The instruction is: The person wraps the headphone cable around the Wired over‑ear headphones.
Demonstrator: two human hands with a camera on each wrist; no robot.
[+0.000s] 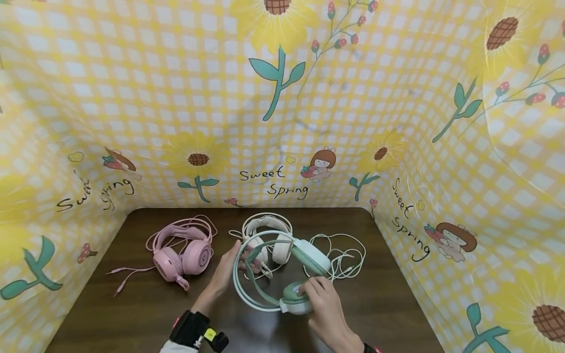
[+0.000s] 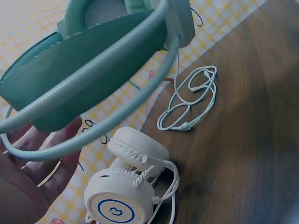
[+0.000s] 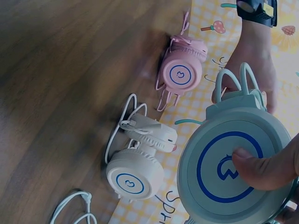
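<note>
A pair of mint-green headphones (image 1: 312,254) is held above the table with its headband toward the left. My left hand (image 1: 226,267) holds the headband, its fingers reaching inside the loop; the left wrist view shows the fingers behind the thin frame tubes and the green headband pad (image 2: 93,74). My right hand (image 1: 325,310) grips the nearer ear cup (image 3: 201,186), thumb pressed on the outer face with its blue ring logo, fingers on the cushion. Behind the headband lie white headphones (image 1: 281,251), partly hidden in the head view.
Pink headphones (image 1: 167,262) with a folded cable lie on the left of the dark wooden table (image 1: 379,314). The green headphones' pale cable (image 2: 186,126) rests in loops at the right. Yellow checked cloth (image 1: 282,132) walls in the table's back and sides.
</note>
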